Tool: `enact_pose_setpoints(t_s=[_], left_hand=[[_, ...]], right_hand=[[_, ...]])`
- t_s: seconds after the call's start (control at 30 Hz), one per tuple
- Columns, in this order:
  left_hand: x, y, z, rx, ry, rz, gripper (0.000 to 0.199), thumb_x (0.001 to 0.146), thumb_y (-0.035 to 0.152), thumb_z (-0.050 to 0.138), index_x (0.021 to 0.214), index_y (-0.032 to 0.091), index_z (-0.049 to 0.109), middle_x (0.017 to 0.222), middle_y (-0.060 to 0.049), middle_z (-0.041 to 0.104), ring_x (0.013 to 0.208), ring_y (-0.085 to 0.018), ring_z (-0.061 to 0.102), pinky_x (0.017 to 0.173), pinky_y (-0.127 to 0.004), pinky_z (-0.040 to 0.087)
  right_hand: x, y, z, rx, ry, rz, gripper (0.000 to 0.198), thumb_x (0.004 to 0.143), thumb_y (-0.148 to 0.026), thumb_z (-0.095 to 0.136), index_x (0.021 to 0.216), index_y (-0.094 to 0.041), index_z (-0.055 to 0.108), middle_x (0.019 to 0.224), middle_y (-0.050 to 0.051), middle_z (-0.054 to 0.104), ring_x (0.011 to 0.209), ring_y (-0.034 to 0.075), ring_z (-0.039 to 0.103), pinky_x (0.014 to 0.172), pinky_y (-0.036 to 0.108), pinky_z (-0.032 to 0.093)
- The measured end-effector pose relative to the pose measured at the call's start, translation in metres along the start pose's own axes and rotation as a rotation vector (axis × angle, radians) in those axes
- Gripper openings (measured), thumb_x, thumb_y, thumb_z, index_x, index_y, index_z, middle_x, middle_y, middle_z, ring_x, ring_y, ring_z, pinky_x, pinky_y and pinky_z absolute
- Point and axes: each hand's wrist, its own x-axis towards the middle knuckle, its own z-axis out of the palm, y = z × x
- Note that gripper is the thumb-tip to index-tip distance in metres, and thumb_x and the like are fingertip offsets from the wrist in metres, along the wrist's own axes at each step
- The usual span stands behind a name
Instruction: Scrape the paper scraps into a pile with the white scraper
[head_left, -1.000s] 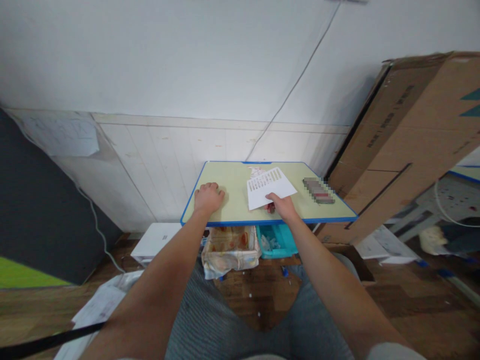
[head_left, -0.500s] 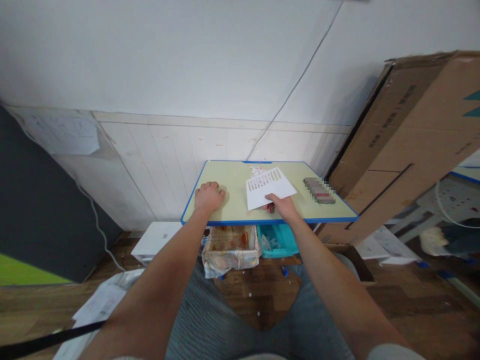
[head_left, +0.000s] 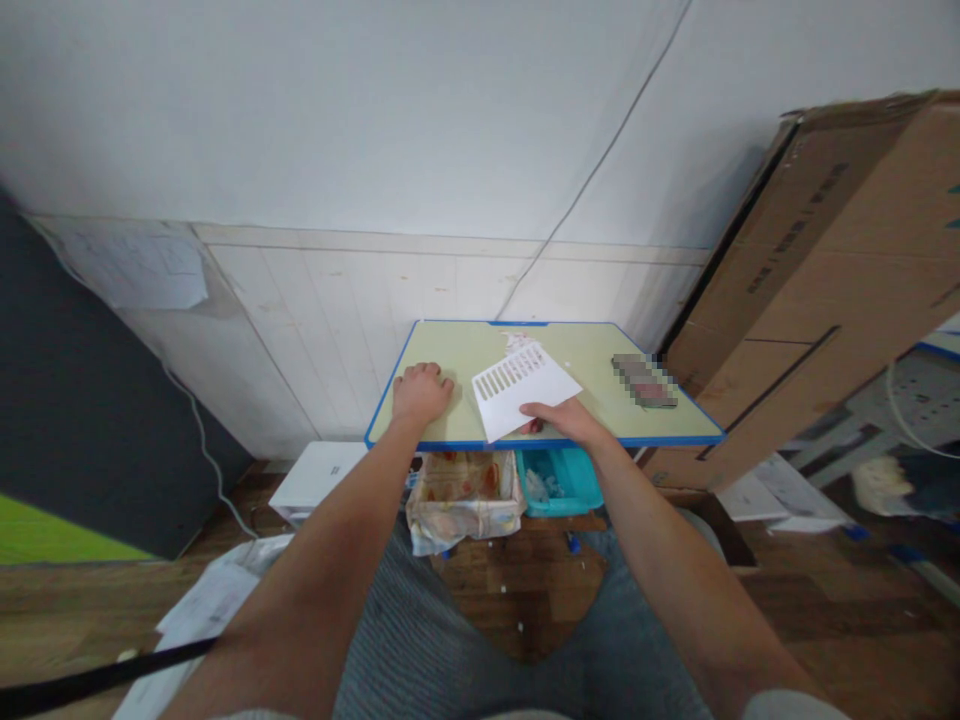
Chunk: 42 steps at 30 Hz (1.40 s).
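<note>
My right hand [head_left: 559, 415] grips a white card [head_left: 536, 392], thumb on top and fingers underneath. Along its upper-left edge the card has rows of small olive bars and reddish marks. It is tilted above the front middle of a small pale-yellow table [head_left: 465, 345] with blue edging. My left hand [head_left: 422, 392] rests on the left part of this tabletop, fingers slightly bent, holding nothing. Behind the card lie crumpled whitish-pink scraps [head_left: 519, 341], partly covered by it. A pixelated flat object [head_left: 645, 381] lies on the right of the table.
Below the tabletop sit a cloth-lined basket [head_left: 465, 515] and a turquoise bin [head_left: 574, 490] with clear scraps inside. A large cardboard box [head_left: 847, 250] leans at the right. A white box [head_left: 319, 475] stands at the left. A cable [head_left: 600, 165] runs down the wall.
The card has shifted left and towards the table's front edge, and turned. Its olive bars, earlier at the upper right, now show at the left. My left hand stays in place.
</note>
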Motion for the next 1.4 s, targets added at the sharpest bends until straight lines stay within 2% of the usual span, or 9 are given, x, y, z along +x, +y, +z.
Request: enact_pose_setpoints(t_s=[0.13,0.37,0.67,0.77,0.93,1.07,1.2,1.3,1.4], left_hand=[[0.001,-0.001,0.002,0.001,0.009,0.0,0.052,0.12,0.039,0.051,0.155,0.016,0.082,0.17,-0.023,0.08,0.162,-0.04,0.07,0.133,-0.054,0.056],[0.001,-0.002,0.003,-0.01,0.014,0.006,0.052,0.119,0.038,0.051,0.153,0.016,0.084,0.166,-0.027,0.081,0.16,-0.041,0.072,0.131,-0.055,0.058],[0.001,-0.001,0.002,-0.016,0.012,-0.003,0.053,0.119,0.039,0.051,0.153,0.015,0.083,0.167,-0.026,0.081,0.161,-0.041,0.071,0.132,-0.055,0.057],[0.0,-0.001,0.001,-0.009,0.004,-0.001,0.054,0.12,0.039,0.05,0.155,0.014,0.083,0.166,-0.026,0.081,0.161,-0.041,0.071,0.131,-0.054,0.058],[-0.001,0.0,0.0,-0.011,0.015,-0.004,0.052,0.119,0.039,0.051,0.153,0.017,0.084,0.164,-0.025,0.082,0.16,-0.041,0.072,0.13,-0.053,0.058],[-0.001,0.0,-0.001,-0.013,0.012,0.001,0.052,0.119,0.038,0.051,0.153,0.017,0.084,0.165,-0.025,0.082,0.16,-0.041,0.071,0.131,-0.054,0.058],[-0.001,-0.001,0.0,-0.017,0.017,0.0,0.051,0.119,0.037,0.052,0.154,0.018,0.083,0.166,-0.026,0.081,0.16,-0.041,0.072,0.131,-0.054,0.058],[-0.001,-0.002,0.001,-0.018,0.016,-0.002,0.051,0.12,0.038,0.051,0.154,0.017,0.083,0.167,-0.025,0.081,0.161,-0.041,0.071,0.132,-0.053,0.057],[-0.001,-0.002,0.003,-0.026,0.008,0.003,0.051,0.12,0.039,0.052,0.154,0.016,0.083,0.167,-0.025,0.081,0.161,-0.041,0.071,0.133,-0.054,0.056]], right_hand=[[0.005,0.005,-0.002,0.033,0.087,-0.013,0.027,0.074,-0.04,0.095,0.086,-0.023,0.078,0.067,0.007,0.083,0.055,0.02,0.068,0.057,0.031,0.06],[0.019,0.016,-0.005,0.089,0.376,-0.06,0.023,0.077,-0.044,0.082,0.085,-0.029,0.066,0.058,-0.002,0.07,0.049,0.02,0.06,0.049,0.029,0.046],[0.01,0.01,0.0,0.022,0.247,-0.022,0.018,0.075,-0.037,0.086,0.075,-0.028,0.07,0.055,0.001,0.072,0.048,0.019,0.058,0.05,0.03,0.051],[0.005,0.005,0.0,0.021,0.188,-0.019,0.017,0.072,-0.035,0.085,0.082,-0.026,0.075,0.058,0.002,0.076,0.051,0.02,0.063,0.052,0.03,0.054],[-0.001,-0.001,-0.001,0.043,0.159,-0.019,0.033,0.067,-0.035,0.087,0.097,-0.023,0.081,0.066,0.002,0.082,0.053,0.022,0.068,0.054,0.031,0.058],[0.004,0.003,-0.001,0.066,0.23,-0.031,0.027,0.068,-0.038,0.084,0.09,-0.024,0.078,0.06,0.002,0.077,0.051,0.022,0.066,0.053,0.031,0.056],[0.012,0.009,-0.001,0.102,0.387,-0.063,0.022,0.069,-0.038,0.079,0.086,-0.027,0.071,0.061,-0.001,0.074,0.049,0.02,0.062,0.048,0.029,0.05],[0.008,0.01,-0.012,0.111,0.506,-0.085,0.021,0.07,-0.04,0.078,0.085,-0.029,0.068,0.064,-0.001,0.074,0.05,0.02,0.062,0.047,0.031,0.051],[-0.007,0.008,-0.033,0.089,0.552,-0.077,0.021,0.069,-0.039,0.08,0.082,-0.029,0.067,0.064,0.0,0.074,0.049,0.021,0.064,0.048,0.033,0.055]])
